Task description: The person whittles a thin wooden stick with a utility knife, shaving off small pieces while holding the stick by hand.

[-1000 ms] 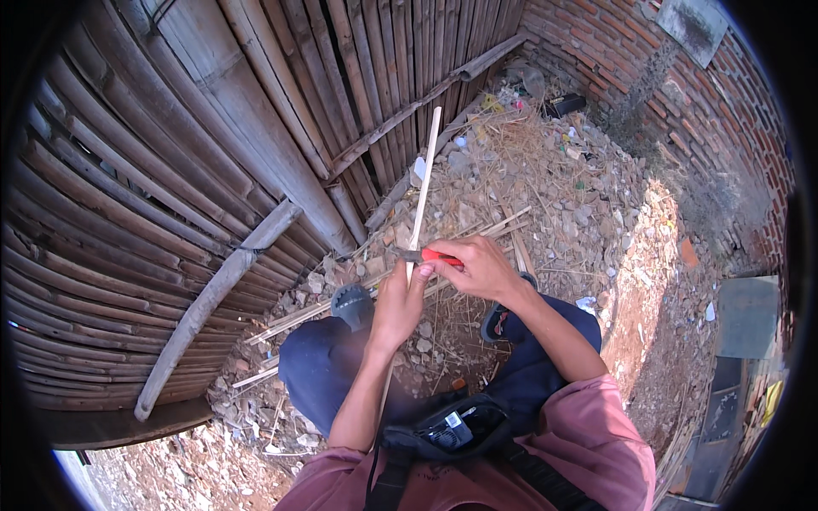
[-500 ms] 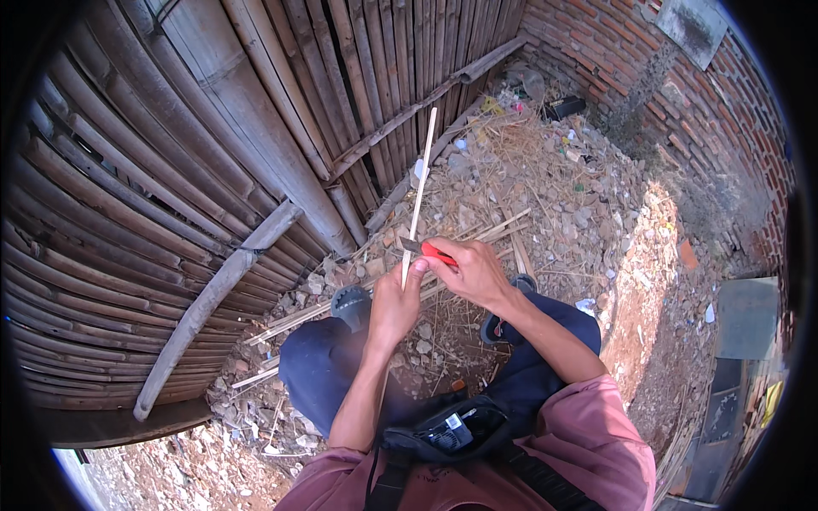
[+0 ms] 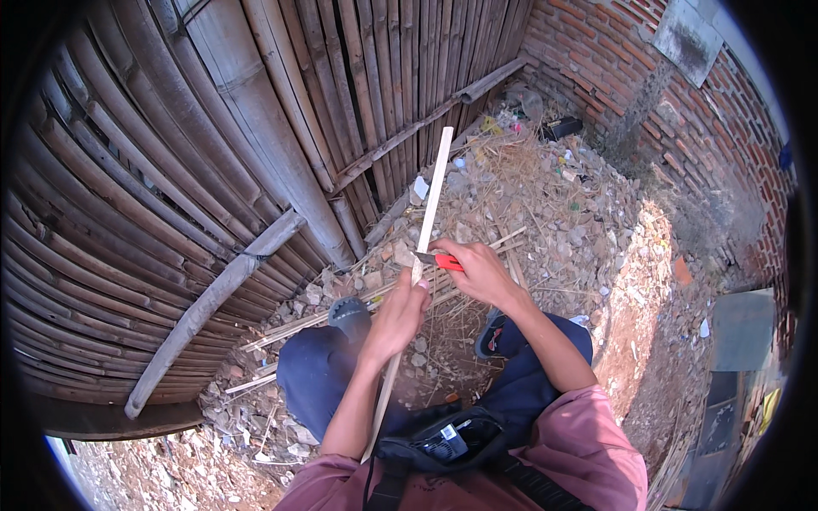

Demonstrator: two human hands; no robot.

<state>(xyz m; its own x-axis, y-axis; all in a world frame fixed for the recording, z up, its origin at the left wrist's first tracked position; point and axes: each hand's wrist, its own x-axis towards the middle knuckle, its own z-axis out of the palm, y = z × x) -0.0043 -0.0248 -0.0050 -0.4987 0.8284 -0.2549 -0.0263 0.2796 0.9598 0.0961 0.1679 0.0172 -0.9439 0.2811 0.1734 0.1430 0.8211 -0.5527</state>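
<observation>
A long pale bamboo strip (image 3: 436,189) runs at a slant through my left hand (image 3: 398,317), whose fingers are closed around it. The strip's upper part points away from me, while its lower part passes along my left forearm toward my waist. My right hand (image 3: 482,274) grips a red-handled cutter knife (image 3: 448,262). Its short dark blade lies against the strip just above my left fingers. The left thumb is beside the strip, near the blade.
More bamboo strips (image 3: 298,324) lie on the rubble between and beside my feet. A bamboo wall (image 3: 256,111) rises at left, a brick wall (image 3: 588,68) at far right. An open black waist bag (image 3: 443,439) sits at my lap. Boards (image 3: 741,332) lean at right.
The strip has turned to show a broader face, and its far tip sits lower. Its near part now shows along my left forearm. My right hand with the knife has shifted slightly right and nearer.
</observation>
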